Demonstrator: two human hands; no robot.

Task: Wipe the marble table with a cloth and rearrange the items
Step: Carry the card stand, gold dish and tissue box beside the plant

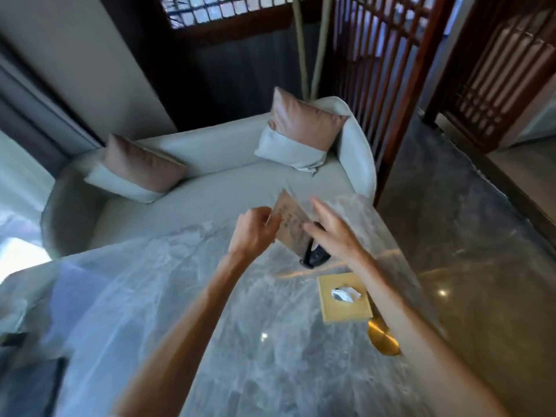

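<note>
Placement of the card seems to be the step in hand, not wiping, because no cloth shows in either hand. In the middle of the frame the left hand [255, 230] pinches the left edge of a brown card [290, 224] with writing on it. Its fingers are curled on the card, and it holds the card tilted above the far part of the marble table [240, 341]. The right hand [331, 233] is at the card's right edge with fingers straight and spread, gripping nothing. Whether its fingertips touch the card I cannot tell, since the picture is blurred there. Just below the card a black stand [313, 257] rests on the table, and the card's lower edge seems to meet it. To do this well, I think the right hand should steady the stand while the left lowers the card straight into it, so that the card does not bend. Lower right of centre lie a golden tissue box [328, 314] and, just beside it at the table's edge, a gold disc [383, 338]. The right forearm passes above them and could knock them.
</note>
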